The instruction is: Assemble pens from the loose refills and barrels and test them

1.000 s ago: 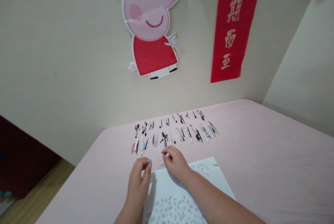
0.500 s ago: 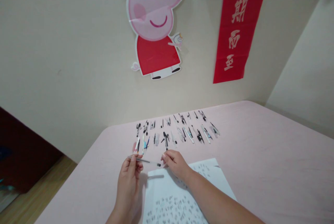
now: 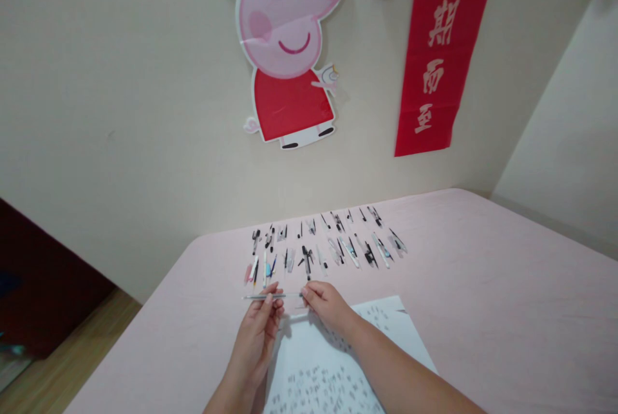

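Observation:
A slim pen (image 3: 252,297), partly clear and partly dark, lies almost level above the top edge of a written sheet of paper (image 3: 309,340). My left hand (image 3: 258,322) pinches its middle between thumb and fingers, leaving one end out to the left. At the other end, my right hand (image 3: 326,303) is closed, its thumb and fingertips on or right against the pen. Whether a cap or another small part sits inside those right fingers is hidden. Just beyond the hands, several pens and pen parts (image 3: 308,259) are laid out in two rows.
Pink cloth (image 3: 483,304) covers the table, whose far edge meets the wall. A cartoon pig cutout (image 3: 292,102) and a red banner (image 3: 434,79) hang there. Dark red furniture (image 3: 43,285) stands over a wood floor at the left.
My left hand has moved right, bringing the pen's end to my right fingers. The pen has turned from slanting to nearly level, and its black end is now hidden.

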A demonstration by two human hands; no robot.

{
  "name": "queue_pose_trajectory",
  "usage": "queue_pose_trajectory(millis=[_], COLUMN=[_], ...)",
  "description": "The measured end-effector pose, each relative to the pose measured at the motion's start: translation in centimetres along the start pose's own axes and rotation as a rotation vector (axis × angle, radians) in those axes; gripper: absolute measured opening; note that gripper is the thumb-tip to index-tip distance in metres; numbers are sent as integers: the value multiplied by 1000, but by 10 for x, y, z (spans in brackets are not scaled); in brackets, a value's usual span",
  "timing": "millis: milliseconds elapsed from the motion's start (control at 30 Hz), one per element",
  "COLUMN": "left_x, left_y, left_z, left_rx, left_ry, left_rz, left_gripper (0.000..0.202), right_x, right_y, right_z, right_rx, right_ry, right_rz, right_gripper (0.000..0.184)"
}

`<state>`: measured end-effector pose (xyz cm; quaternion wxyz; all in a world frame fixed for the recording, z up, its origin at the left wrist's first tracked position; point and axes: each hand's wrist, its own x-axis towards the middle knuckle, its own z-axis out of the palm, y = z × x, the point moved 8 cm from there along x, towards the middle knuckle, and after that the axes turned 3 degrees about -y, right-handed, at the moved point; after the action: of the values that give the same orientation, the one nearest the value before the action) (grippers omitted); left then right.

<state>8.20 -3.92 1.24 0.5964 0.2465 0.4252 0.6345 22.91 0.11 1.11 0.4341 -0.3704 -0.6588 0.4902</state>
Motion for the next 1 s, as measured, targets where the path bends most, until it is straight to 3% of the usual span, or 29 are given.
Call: queue_pose_trajectory(millis=[167,467,633,800,1000], left_x=[1,5,6,6,6], left_y=[-5,-6,-10,-12,-13], left_z=[-3,-14,-16,-15,-15], left_rx=[22,2,-8,-4,-12], left_ry=[42,167,172,163,189], left_rz=[15,21,-4,-17,-29], left_gripper=[17,20,21,19,22], right_x=[-1,-1,1,0,0], right_y=[0,-2,4,6,0], right_z=[0,5,4,4,2], right_rx=[12,92,120,-21,-29], right_ry=[-6,-16,-1,-4,13], right_rz=[13,23,21,4,22], right_gripper=[43,19,28,45,15])
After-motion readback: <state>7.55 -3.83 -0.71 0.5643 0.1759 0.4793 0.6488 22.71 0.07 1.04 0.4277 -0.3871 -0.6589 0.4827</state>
